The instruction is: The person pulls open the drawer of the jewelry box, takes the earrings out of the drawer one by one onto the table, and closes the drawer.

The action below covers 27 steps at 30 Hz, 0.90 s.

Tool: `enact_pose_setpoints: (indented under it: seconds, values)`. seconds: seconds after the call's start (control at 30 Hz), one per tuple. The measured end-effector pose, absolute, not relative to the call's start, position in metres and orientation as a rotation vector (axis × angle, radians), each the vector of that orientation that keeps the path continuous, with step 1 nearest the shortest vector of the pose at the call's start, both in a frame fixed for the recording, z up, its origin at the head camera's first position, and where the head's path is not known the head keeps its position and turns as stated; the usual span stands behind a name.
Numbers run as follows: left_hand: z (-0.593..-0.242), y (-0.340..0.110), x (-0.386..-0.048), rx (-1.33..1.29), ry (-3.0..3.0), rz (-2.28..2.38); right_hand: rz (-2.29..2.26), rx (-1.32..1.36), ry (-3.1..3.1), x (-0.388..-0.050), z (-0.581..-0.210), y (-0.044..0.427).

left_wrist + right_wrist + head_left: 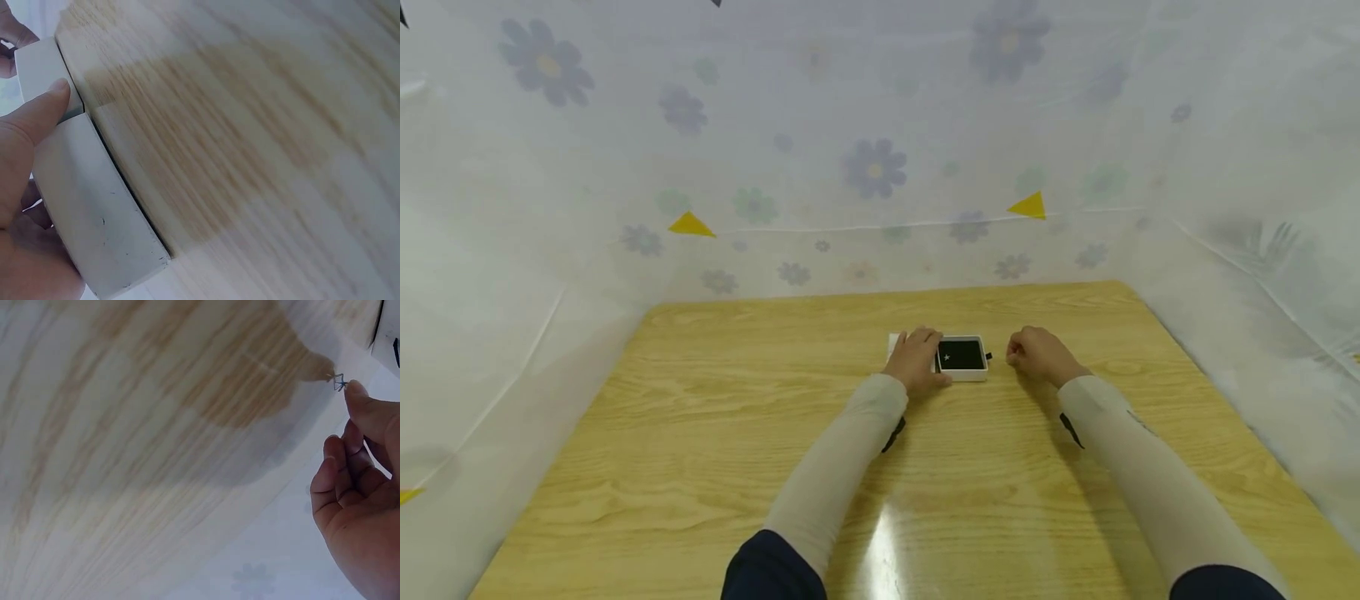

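Observation:
A small white jewelry box (967,375) of the drawer kind lies on the table, its drawer pulled out to the right. Inside the drawer is a black pad (966,356) bearing a small silver star (947,357). My left hand (916,360) grips the box across its sleeve (100,206), the thumb on the near side by the seam with the drawer (50,72). Right of the box, my right hand (1037,353) pinches a tiny star-shaped earring (339,382) between thumb and finger, just above the tabletop. The other fingers are curled.
A black pull tab (988,356) sticks out from the drawer's right end. The wood-grain table (737,417) is bounded by white flower-patterned sheets (880,100) at the back and both sides. Yellow triangles (1028,206) mark the back sheet.

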<state>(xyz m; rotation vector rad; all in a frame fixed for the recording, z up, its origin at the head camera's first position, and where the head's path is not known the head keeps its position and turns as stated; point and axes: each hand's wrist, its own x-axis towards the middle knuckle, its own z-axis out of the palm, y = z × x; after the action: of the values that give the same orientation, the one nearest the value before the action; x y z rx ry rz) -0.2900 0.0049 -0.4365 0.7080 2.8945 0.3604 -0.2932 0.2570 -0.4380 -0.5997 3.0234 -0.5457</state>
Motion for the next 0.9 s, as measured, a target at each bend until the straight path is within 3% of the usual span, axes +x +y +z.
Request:
enact_pose_setpoints:
  seconds: [0.37,0.6,0.9]
  values:
    - [-0.437,0.007,-0.289,0.731,2.897,0.369,-0.625,-0.546,3.075,-0.285,-0.432,0.251]
    - [-0.438,0.006,-0.289,0.736,2.920,0.329,-0.759,-0.672,3.174,-0.282,-0.412,0.209]
    - [-0.441,0.004,-0.290,0.780,2.919,0.371,-0.446,-0.833,3.062,-0.282,-0.408,0.165]
